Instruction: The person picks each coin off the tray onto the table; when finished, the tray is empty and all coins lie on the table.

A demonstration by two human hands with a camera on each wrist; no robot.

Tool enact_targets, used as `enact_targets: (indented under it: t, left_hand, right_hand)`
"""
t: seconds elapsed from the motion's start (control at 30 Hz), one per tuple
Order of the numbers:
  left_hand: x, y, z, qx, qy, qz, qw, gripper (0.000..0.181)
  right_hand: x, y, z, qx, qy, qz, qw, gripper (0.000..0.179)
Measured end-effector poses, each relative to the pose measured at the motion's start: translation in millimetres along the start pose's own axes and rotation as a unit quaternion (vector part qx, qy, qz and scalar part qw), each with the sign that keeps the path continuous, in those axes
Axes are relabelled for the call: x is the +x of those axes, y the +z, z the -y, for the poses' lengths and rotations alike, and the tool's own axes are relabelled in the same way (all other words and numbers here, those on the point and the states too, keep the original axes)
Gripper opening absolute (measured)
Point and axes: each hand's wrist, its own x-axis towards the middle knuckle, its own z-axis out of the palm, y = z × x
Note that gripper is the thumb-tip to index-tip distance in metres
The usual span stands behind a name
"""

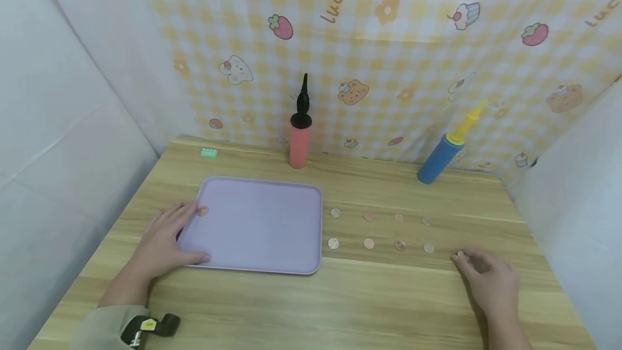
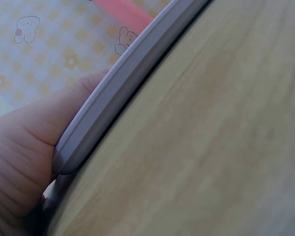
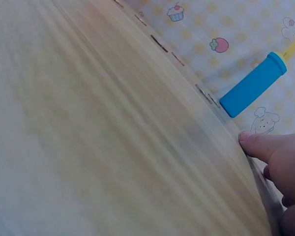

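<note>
My left hand [image 1: 162, 239] rests at the left end of the lilac tray [image 1: 262, 226], with fairly straight fingers along its side. In the left wrist view, the thumb [image 2: 81, 93] lies over the tray's rim. A copper-coloured coin [image 1: 202, 210] is on the tray right at my left fingertips. At the right of the table, my right hand [image 1: 491, 280] pinches a silver coin [image 1: 461, 254] between thumb and forefinger, close over the wood. Between tray and right hand, two rows of coins lie flat, silver ones such as this coin [image 1: 332, 243] and copper ones such as this coin [image 1: 369, 243].
A pink hand pump [image 1: 299, 145] with a black nozzle stands upright behind the tray. Farther right, a blue hand pump [image 1: 439, 160] with a yellow nozzle leans toward the checked cloth [image 1: 384, 58]. A small green toy brick [image 1: 209, 152] lies at the table's back left.
</note>
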Motion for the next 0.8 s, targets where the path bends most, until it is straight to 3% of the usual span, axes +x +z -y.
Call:
enact_targets:
  t: [0.33,0.57,0.8]
  left_hand:
    - [-1.1,-0.4,0.5,-0.002,-0.003,0.004,1.0000,0.129]
    - [-0.3,-1.3,0.0,-0.002,-0.003,0.011,0.9999,0.129]
    - [0.0,-2.0,-0.4,-0.002,-0.006,0.012,0.9999,0.128]
  right_hand:
    - [-1.6,-4.2,0.4,-0.026,-0.033,0.043,0.9982,0.027]
    - [-2.0,-1.3,1.2,-0.023,-0.063,0.019,0.9976,0.026]
    - [-1.8,1.1,0.2,-0.013,-0.056,0.019,0.9982,0.022]
